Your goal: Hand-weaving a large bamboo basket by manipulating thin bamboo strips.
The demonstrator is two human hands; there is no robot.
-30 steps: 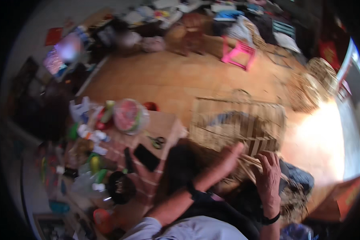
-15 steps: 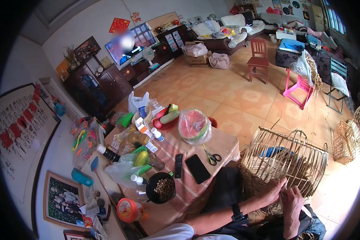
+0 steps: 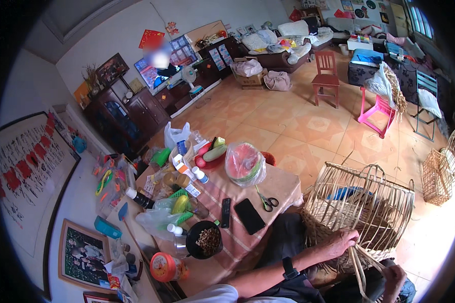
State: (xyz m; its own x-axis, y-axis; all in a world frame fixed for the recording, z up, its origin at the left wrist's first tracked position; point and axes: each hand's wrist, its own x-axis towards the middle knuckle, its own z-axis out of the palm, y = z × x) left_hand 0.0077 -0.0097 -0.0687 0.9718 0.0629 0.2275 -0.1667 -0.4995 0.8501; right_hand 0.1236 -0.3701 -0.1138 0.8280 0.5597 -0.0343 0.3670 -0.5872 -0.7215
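A half-woven basket (image 3: pixel 356 202) of pale strips stands at my knees, with upright stakes and a woven lower part. At its near side, my left hand (image 3: pixel 343 241), with a dark watch (image 3: pixel 290 268) on the wrist, is closed on a flat woven-plant strip (image 3: pixel 360 267). From these fingers, lengths of strip hang down and run toward the lower right. My right hand (image 3: pixel 393 283) is lower and to the right, apart from the basket, its fingers closed round the strip. Part of the right hand blends with the dark clothing behind it.
Left of the basket stands a cloth-covered table (image 3: pixel 278 182) with scissors (image 3: pixel 269 202), a phone (image 3: pixel 249 216), a remote (image 3: pixel 226 212), a wrapped watermelon half (image 3: pixel 245 164) and a dark pot (image 3: pixel 205 240). Another basket (image 3: pixel 436 177) is at right. A pink stool (image 3: pixel 376 113) and wooden chair (image 3: pixel 326 81) stand beyond.
My hands were close together at the basket. The right hand has moved down and right, drawing the strip out, while the left has shifted slightly left.
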